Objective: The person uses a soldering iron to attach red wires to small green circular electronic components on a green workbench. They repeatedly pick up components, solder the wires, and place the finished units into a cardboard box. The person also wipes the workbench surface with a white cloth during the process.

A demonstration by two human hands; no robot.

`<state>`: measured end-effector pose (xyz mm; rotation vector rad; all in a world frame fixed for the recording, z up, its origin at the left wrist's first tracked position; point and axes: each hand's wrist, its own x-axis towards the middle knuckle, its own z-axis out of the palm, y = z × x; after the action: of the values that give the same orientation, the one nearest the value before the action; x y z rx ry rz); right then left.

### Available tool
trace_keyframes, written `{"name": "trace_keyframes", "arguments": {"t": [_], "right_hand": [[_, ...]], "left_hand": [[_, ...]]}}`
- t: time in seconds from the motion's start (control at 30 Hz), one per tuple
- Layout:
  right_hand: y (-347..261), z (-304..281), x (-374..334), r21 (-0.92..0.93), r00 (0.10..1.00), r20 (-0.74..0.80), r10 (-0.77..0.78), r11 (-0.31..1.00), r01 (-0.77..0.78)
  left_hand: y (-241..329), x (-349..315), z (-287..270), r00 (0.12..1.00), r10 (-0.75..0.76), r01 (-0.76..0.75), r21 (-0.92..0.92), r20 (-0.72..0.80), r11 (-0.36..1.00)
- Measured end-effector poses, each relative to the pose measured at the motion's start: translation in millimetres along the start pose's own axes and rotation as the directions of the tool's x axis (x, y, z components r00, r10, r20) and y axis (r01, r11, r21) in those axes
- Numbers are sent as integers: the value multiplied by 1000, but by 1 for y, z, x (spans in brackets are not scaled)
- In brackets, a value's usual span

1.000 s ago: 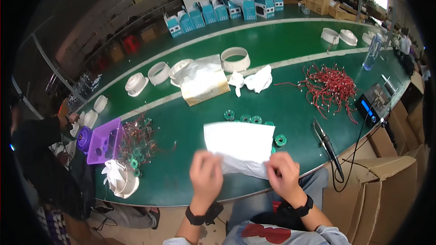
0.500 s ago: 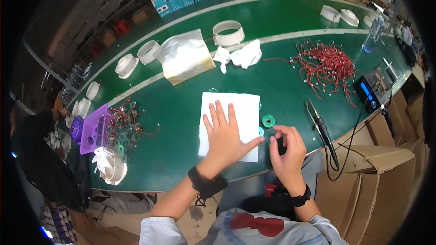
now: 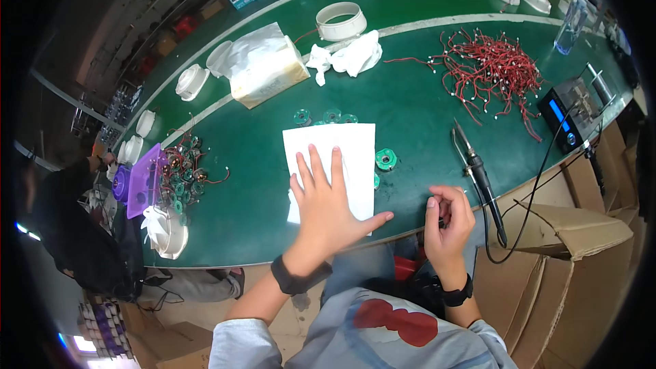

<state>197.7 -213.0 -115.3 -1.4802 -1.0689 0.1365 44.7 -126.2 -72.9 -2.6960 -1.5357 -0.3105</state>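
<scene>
My left hand (image 3: 321, 201) lies flat with spread fingers on a folded white sheet (image 3: 359, 140), paper or cloth. Several green ring-shaped parts (image 3: 302, 117) peek out beyond the sheet's far edge. To the right of it sits another green ring (image 3: 386, 159), and one more is half hidden under its right edge. My right hand (image 3: 449, 222) hovers by the table's near edge, thumb and fingers curled together. Whether anything is between them is hidden. Right of that hand, a black soldering iron (image 3: 482, 178) rests on the table, its tip pointing away from me.
A heap of red wires (image 3: 492, 68) lies at the back right, near a soldering station (image 3: 564, 117) and a clear bottle (image 3: 570, 27). Leftward are a purple tray (image 3: 145, 181), wired green parts (image 3: 186, 181) and white housings (image 3: 167, 236). A silvery bag (image 3: 266, 61) and crumpled white tissue (image 3: 355, 55) lie beyond the sheet.
My right hand has drawn back to the right, away from the green rings, and curled more closed. My left hand stays flat on the sheet. The whole view has shifted slightly.
</scene>
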Motion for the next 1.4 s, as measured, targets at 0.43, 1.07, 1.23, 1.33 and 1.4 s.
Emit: {"name": "trace_keyframes", "arguments": {"t": [0.43, 1.07, 1.23, 1.33, 1.4], "right_hand": [[9, 0, 1, -1, 997, 32, -64, 998, 64], [13, 2, 1, -86, 988, 8, -154, 984, 154], [12, 1, 0, -106, 991, 19, -135, 985, 136], [12, 1, 0, -118, 988, 40, -150, 981, 154], [11, 2, 0, -149, 986, 31, -163, 975, 166]], "left_hand": [[-33, 32, 12, 987, 106, -111, -41, -121, 993], [-48, 58, 18, 972, 222, -214, 95, -79, 972], [-59, 64, 13, 963, 193, -212, -83, -189, 974], [-67, 68, 15, 961, 136, -196, -245, -241, 950], [-74, 72, 19, 979, -21, -72, -436, -204, 897]]}}
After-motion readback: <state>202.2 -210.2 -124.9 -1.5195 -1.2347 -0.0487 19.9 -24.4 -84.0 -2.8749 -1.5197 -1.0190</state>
